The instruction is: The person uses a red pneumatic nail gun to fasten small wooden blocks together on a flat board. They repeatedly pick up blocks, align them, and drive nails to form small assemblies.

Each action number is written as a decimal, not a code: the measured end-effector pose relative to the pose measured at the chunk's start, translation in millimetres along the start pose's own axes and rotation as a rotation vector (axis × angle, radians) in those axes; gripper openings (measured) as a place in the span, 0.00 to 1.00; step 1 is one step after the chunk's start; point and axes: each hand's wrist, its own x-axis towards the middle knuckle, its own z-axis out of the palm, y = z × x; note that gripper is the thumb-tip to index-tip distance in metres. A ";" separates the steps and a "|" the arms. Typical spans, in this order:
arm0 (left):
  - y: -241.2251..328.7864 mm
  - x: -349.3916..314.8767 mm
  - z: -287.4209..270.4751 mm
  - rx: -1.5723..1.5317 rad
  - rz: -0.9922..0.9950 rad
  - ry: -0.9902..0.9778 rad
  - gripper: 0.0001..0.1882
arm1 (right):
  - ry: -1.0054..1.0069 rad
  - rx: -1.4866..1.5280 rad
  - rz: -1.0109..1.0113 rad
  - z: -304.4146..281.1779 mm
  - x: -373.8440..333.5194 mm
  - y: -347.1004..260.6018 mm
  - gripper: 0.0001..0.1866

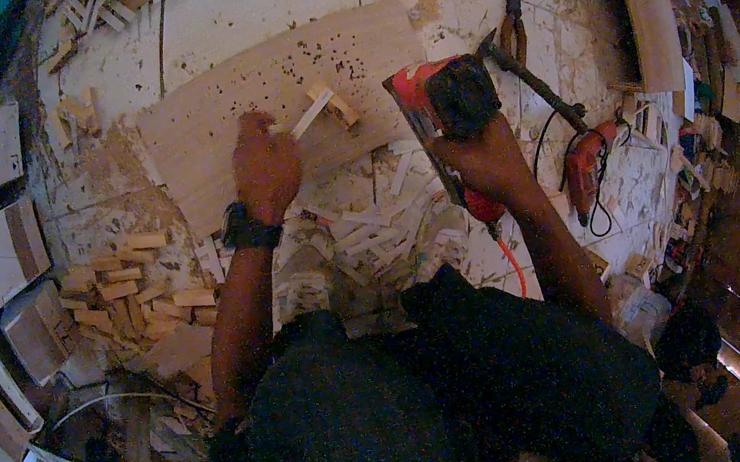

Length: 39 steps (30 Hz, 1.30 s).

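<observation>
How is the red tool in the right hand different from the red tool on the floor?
The held tool is gripped by the right hand; the floor tool lies with no hand on it. The held tool looks bigger, with a large black part; the floor tool looks slimmer. An orange line trails from the held tool; a dark cord loops by the floor tool. Both are partly red.

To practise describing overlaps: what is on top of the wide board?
Scattered dark bits and small wood pieces show on the wide board. The left hand hides part of it; whatever lies beneath cannot be seen.
</observation>
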 end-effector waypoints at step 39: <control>-5.1 19.2 43.1 0.073 0.130 -0.061 0.14 | -0.035 0.015 0.043 -4.1 -6.9 -2.6 0.19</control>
